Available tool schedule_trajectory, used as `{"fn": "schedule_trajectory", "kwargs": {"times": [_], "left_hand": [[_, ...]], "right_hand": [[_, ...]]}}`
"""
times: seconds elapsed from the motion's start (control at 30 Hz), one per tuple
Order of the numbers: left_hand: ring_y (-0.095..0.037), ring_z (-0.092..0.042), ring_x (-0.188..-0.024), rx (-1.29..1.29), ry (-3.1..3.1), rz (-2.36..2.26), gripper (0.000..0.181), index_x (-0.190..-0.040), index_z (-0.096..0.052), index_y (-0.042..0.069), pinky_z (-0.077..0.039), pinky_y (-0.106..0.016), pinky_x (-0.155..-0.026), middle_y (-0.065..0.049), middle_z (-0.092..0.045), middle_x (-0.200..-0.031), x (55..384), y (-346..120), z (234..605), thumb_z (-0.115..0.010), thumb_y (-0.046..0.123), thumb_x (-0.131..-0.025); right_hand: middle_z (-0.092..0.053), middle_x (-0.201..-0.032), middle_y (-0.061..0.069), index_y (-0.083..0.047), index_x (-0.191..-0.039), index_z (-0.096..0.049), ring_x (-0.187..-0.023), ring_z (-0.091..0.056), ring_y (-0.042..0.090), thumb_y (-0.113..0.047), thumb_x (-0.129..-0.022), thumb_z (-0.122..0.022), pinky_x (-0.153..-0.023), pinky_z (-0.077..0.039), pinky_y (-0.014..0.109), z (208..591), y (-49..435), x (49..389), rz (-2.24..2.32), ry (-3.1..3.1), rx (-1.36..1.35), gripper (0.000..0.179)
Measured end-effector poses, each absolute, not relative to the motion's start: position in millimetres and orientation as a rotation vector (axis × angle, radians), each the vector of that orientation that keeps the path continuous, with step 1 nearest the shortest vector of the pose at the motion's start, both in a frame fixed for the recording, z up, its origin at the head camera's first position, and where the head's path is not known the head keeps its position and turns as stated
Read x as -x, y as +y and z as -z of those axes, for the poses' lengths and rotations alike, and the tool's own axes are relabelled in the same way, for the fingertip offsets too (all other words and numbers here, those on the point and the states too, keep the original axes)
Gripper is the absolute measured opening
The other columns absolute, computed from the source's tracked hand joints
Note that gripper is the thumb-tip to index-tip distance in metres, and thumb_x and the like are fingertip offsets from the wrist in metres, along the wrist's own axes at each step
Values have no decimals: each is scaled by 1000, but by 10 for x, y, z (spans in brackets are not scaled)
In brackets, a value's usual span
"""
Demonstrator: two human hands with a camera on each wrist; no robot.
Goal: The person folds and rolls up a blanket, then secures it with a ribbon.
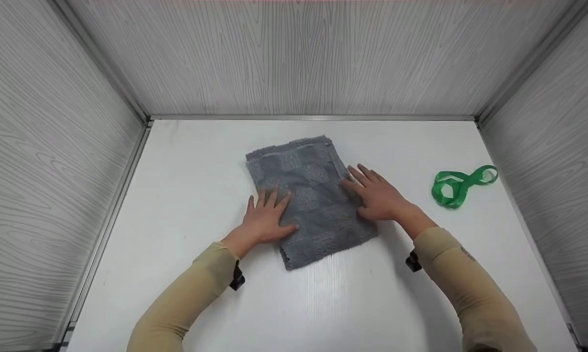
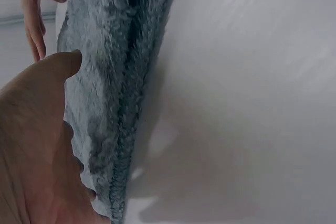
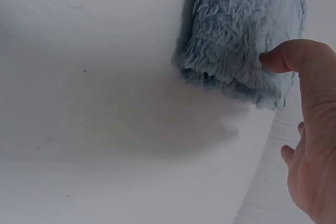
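Note:
A grey-blue fluffy towel [image 1: 313, 195], folded into a layered rectangle, lies slightly turned on the white table. My left hand [image 1: 266, 220] rests on its left edge with fingers spread and straight. On the opposite edge, my right hand [image 1: 376, 195] touches the towel, its fingers extended toward the far side. The left wrist view shows the towel's stacked edge [image 2: 121, 129] beside the left thumb. In the right wrist view the right thumb lies against the towel's near corner [image 3: 236, 61]. Neither hand pinches the cloth.
A looped green ribbon [image 1: 452, 188] lies on the table's right side. Wood-grain panels [image 1: 303, 58] wall the white table [image 1: 191, 161] at the back, left and right, with metal strips along the joints.

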State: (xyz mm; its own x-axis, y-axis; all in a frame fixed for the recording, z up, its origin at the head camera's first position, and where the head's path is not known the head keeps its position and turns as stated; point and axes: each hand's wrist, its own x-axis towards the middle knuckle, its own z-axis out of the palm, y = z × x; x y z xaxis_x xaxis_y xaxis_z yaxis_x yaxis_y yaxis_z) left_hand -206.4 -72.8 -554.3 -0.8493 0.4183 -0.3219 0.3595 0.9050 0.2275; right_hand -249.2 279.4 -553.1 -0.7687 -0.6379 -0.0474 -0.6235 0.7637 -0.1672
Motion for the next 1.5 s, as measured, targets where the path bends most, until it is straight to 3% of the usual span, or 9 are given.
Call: {"fn": "schedule_trajectory", "kwargs": {"times": [0.13,0.3,0.43,0.63,0.83,1.13,1.5], "left_hand": [[-42,4,-155,-599,2690,-254,93,-166,-14,29,-2,-67,-119,-13,0,-171,1938,-669,5544,-47,77,-93],[-44,5,-154,-658,2695,-166,95,-165,-14,33,-5,-70,-118,-13,0,-171,1892,-639,5658,-47,81,-90],[-44,4,-154,-667,2693,-123,96,-165,-15,35,-4,-70,-117,-12,1,-171,1913,-640,5744,-46,84,-89],[-44,5,-154,-705,2682,-80,97,-165,-14,35,-2,-69,-118,-10,2,-171,1978,-653,5759,-45,85,-88],[-45,0,-154,-816,2653,-52,95,-165,-18,32,-5,-68,-118,-11,-4,-171,2061,-690,5668,-48,82,-89],[-41,1,-155,-995,2595,-60,92,-165,-18,33,-5,-61,-122,-8,-2,-172,2278,-804,5691,-54,74,-91],[-37,5,-156,-1048,2597,-51,91,-165,-17,35,-3,-54,-124,-5,1,-172,2374,-762,5770,-58,67,-91]], "right_hand": [[-10,-171,12,-18,-164,-26,-157,-4,33,-24,-88,-64,-124,-12,53,5574,2783,2596,161,2818,1047,85],[-8,-171,7,-22,-165,-22,-157,-5,27,-28,-89,-59,-124,-16,48,5651,2696,2670,99,2718,1026,85],[-15,-170,9,-20,-164,-26,-156,-13,29,-29,-90,-57,-122,-23,48,5712,2652,2680,62,2672,1009,81],[-22,-169,9,-21,-164,-29,-155,-19,30,-32,-89,-55,-122,-23,47,5738,2680,2664,39,2705,984,79],[-25,-167,12,-19,-163,-30,-153,-23,33,-36,-90,-54,-120,-25,50,5728,2739,2574,57,2723,967,79],[-32,-162,19,-15,-161,-35,-147,-33,39,-43,-89,-58,-114,-33,57,5722,2813,2359,53,2753,956,80],[-40,-157,20,-10,-157,-43,-142,-41,38,-48,-88,-62,-112,-36,56,5659,2844,2159,5,2789,935,81]]}}
